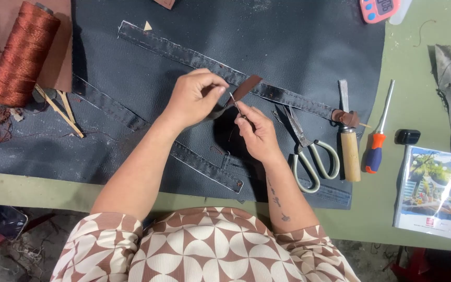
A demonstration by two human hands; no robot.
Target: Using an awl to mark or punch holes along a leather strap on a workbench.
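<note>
Pinching a flat brown leather strip (246, 87), left hand (194, 96) steadies it.

You look down on a pale green desk (408, 104) under even light, a dark grey sheet (288, 31) spread across it; at lower left, a littered floor (27, 250) shows.

A leather sheet (288, 42) lies spread over most of the surface (408, 104). On its far left stands a thread spool (23, 52), with wooden sticks (61, 112) just beside it. Leather straps (184, 55) cross the sheet; the left hand (194, 99) and right hand (259, 133) meet above them at the middle, around a small leather piece (246, 87). Right of the hands lie scissors (309, 151), then a wooden-handled awl (348, 141), then a screwdriver (378, 136). A booklet (434, 193) sits at the right edge, a timer (379, 9) at the far edge.
</note>
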